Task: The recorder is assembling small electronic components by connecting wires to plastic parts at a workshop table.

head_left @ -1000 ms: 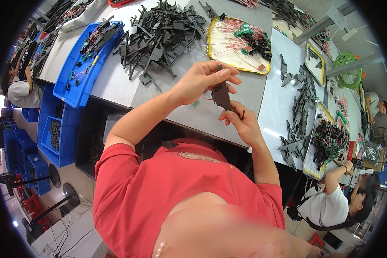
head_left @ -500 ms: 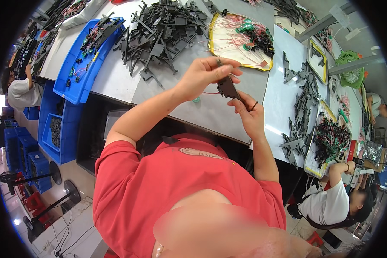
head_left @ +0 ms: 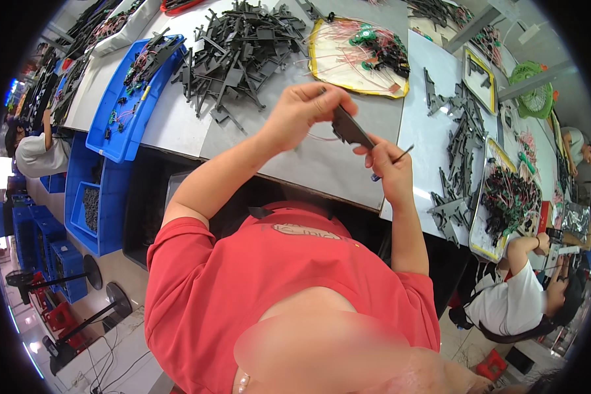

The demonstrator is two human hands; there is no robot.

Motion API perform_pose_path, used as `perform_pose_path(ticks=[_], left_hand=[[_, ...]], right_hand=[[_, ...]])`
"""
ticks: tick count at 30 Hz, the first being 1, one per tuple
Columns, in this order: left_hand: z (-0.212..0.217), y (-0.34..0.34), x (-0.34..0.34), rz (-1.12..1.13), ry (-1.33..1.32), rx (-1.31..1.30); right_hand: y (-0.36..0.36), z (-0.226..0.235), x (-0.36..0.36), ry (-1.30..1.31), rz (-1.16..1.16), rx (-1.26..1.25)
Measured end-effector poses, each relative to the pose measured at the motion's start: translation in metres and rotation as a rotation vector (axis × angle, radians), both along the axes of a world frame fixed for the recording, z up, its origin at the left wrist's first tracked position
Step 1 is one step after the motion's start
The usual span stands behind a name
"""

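A dark grey plastic part (head_left: 352, 129), long and flat with a notched edge, is held above the table between my two hands. My left hand (head_left: 306, 115) pinches its upper end with thumb and fingers. Closed on its lower end is my right hand (head_left: 389, 167), which also carries a thin dark rod-like tool (head_left: 404, 153) sticking out past the fingers; a small blue end shows below them. A thin reddish wire (head_left: 322, 138) curves out from the part beside my left hand. Whatever lies under my fingertips is hidden.
A big heap of dark plastic parts (head_left: 243, 56) lies beyond my left hand. A yellow-rimmed tray (head_left: 328, 72) holds wired green and black pieces. On the left stands a blue tray (head_left: 105, 141); more dark parts (head_left: 463, 151) lie at right, near a co-worker in white (head_left: 505, 305).
The plastic part has turned edge-on and tilted. My right hand has shifted slightly right, and the thin tool now sticks out of it more plainly. My left hand has moved slightly left.
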State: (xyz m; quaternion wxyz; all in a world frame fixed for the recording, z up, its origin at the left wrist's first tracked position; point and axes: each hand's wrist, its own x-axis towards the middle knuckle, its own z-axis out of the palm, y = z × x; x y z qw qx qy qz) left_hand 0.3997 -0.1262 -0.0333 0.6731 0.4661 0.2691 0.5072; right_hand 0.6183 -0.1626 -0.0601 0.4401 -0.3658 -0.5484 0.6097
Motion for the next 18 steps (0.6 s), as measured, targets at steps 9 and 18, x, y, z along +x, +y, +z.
perform_pose_path(ticks=[9, 18], left_hand=[[-0.009, -0.015, -0.003, 0.439, 0.675, 0.131], [-0.017, -0.056, -0.003, 0.298, -0.275, -0.407]], right_hand=[[-0.01, 0.004, -0.023, -0.311, -0.303, 0.359], [-0.029, -0.009, -0.049, -0.236, -0.148, 0.426]])
